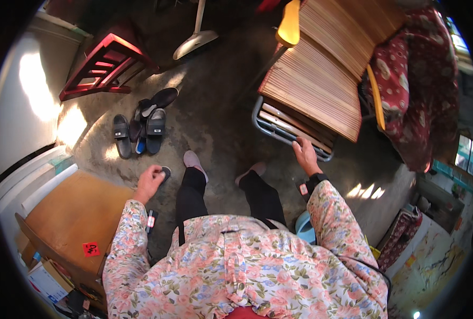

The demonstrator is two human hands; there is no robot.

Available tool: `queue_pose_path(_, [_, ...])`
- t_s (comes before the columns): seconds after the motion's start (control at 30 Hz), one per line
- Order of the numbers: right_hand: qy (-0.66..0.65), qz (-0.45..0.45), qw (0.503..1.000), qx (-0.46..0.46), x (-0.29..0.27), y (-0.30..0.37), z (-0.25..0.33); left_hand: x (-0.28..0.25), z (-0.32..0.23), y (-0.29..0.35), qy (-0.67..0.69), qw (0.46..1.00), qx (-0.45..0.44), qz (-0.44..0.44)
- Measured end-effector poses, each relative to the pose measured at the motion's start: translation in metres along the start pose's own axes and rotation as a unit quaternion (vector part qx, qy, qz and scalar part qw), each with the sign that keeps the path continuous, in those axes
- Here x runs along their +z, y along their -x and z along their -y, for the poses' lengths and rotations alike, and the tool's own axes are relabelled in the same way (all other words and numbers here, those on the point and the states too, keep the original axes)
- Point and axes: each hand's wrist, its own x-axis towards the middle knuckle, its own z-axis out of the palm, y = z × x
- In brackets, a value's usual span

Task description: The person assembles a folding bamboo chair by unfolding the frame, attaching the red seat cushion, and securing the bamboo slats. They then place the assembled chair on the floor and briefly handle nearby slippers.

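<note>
My right hand [305, 156] is at the front edge of a reclining chair [313, 80], its fingers over the grey metal tube frame [279, 136]. Striped brown slats cover the chair's seat and back, and its armrests [288, 26] are yellow. At the left, my left hand [149, 184] hangs above the floor beside a wooden tabletop [82, 207], fingers curled together. A small dark thing [166, 174] shows by its fingertips; whether the hand holds it cannot be made out.
Dark slippers and shoes [155, 130] lie on the concrete floor ahead, near a red wooden rack [101, 69] and a broom [194, 44]. A dark red patterned cloth [428, 85] hangs beside the chair. A light blue basin [304, 227] stands by my right leg.
</note>
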Motion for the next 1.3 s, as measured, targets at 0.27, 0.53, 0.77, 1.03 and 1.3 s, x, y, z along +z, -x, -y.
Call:
queue_pose_path(0.27, [0.086, -0.07, 0.978, -0.175, 0.045, -0.046, -0.051, 0.072, 0.008, -0.04, -0.231, 0.941, 0.208, 0.135])
queue_pose_path(0.53, [0.076, -0.144, 0.957, -0.241, 0.075, -0.072, -0.089, 0.093, 0.075, -0.116, -0.029, 0.986, 0.038, 0.162])
queue_pose_path(0.77, [0.103, -0.133, 0.953, -0.251, 0.082, -0.069, -0.094, 0.041, 0.159, -0.263, -0.113, 0.986, 0.103, -0.066])
queue_pose_path(1.03, [0.158, -0.128, 0.951, -0.232, 0.092, -0.052, -0.09, 0.038, 0.228, -0.363, -0.253, 0.917, 0.084, -0.295])
queue_pose_path(1.3, [0.151, -0.161, 0.952, -0.209, 0.098, -0.056, -0.098, 0.051, 0.245, -0.395, -0.419, 0.871, 0.048, -0.253])
